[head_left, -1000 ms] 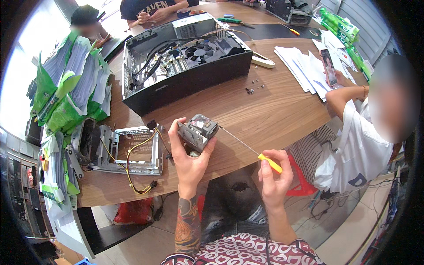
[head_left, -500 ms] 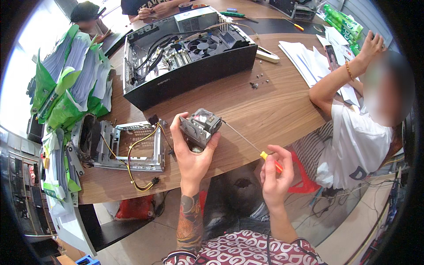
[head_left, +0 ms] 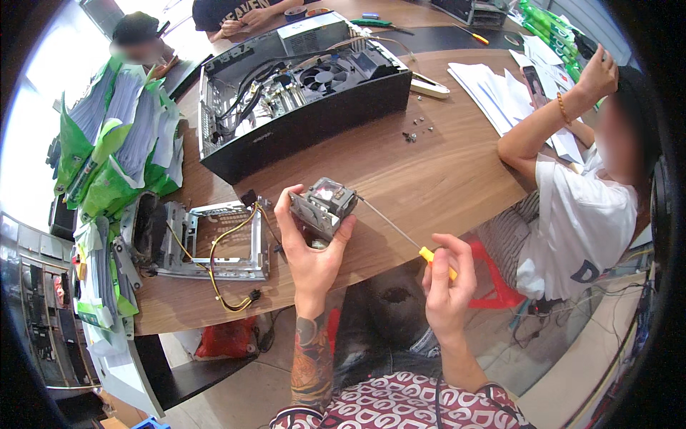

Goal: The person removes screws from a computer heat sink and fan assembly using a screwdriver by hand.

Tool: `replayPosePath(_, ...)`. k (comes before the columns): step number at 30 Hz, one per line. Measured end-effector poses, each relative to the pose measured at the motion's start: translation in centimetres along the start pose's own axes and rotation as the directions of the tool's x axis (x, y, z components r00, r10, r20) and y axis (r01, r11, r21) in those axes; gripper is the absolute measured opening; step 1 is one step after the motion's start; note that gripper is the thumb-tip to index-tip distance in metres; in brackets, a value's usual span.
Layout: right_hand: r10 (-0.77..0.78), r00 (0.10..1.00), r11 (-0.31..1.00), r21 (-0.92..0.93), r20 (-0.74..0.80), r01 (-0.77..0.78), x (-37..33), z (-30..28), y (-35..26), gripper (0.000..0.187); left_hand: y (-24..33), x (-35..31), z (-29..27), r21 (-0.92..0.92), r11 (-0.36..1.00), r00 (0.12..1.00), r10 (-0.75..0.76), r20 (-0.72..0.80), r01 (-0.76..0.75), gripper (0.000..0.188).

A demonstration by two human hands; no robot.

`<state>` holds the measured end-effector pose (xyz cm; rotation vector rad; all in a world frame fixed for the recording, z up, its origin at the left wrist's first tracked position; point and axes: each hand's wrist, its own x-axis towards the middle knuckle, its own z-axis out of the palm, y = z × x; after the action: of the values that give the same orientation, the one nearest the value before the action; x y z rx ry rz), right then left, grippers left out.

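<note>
My left hand [head_left: 314, 264] grips a small grey boxy part [head_left: 333, 200] with a metal plate on one side and a clear window on top. It is held above the near edge of the table. My right hand [head_left: 450, 297] has its fingers around the yellow handle of a screwdriver [head_left: 404, 236]. The thin shaft reaches up and left, its tip at the right side of the grey part; whether it sits in a screw is too small to tell. To the left lies a silver metal frame [head_left: 214, 273] with a yellow and black cable [head_left: 212, 254] across it.
An opened black computer case [head_left: 300, 125] stands farther back. Several small screws [head_left: 409, 136] lie to its right, near white papers [head_left: 482, 93]. Green-wrapped paper stacks [head_left: 107, 164] line the left. A person in a white shirt [head_left: 572, 222] sits at the right; two more are across the table.
The view has shifted slightly. My right fingers have shifted a little on the screwdriver, showing more of its yellow handle. The grey part stays in my left hand, with the tip still against it.
</note>
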<state>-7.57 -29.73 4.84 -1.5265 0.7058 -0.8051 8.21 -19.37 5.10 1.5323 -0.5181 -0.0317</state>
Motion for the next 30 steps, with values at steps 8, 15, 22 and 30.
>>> replayPosePath(8, -0.282, 0.959, 0.936, -0.216, 0.012, 0.278, 0.4, -0.2, 0.2, 0.025, -0.9, -0.1, -0.2, 0.162, 0.982, 0.995, 0.099, 0.007, -0.099, 0.076)
replayPosePath(15, -0.029, 0.999, 0.985, -0.170, 0.017, 0.031, 0.5, -0.5, 0.8, 0.020, -0.7, -0.1, -0.2, 0.162, 0.980, 0.993, 0.119, 0.017, -0.120, 0.076)
replayPosePath(22, -0.334, 0.942, 0.872, -0.374, 0.014, 0.315, 1.0, 0.0, 0.3, 0.012, -0.4, 0.0, -0.1, 0.099, 0.992, 0.997, 0.079, 0.019, -0.081, 0.077)
replayPosePath(30, -0.292, 0.956, 0.915, -0.280, 0.037, 0.290, 0.3, 0.4, 0.7, 0.015, -0.5, 0.0, -0.2, 0.088, 0.993, 0.997, 0.078, -0.007, -0.077, 0.076)
